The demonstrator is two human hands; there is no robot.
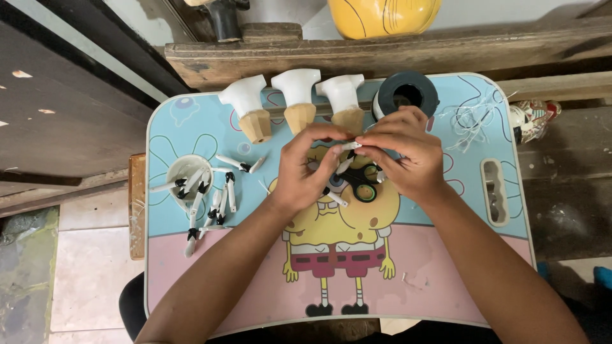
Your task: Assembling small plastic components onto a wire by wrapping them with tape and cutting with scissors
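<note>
Left hand (305, 167) and right hand (403, 153) pinch small white tube (350, 146) between fingertips, steadying both ends; black scissors (361, 180) beneath fingers; tape roll (408, 91) just beyond.

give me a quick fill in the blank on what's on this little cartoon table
1. Along the table's far edge lie ____ white cones with tan wooden bases.
2. Both hands, left hand and right hand, pinch one small white piece above the black ____ lying under them.
3. The round white cup sits on the person's ____ side of the table.

Missing words: three; scissors; left
</note>
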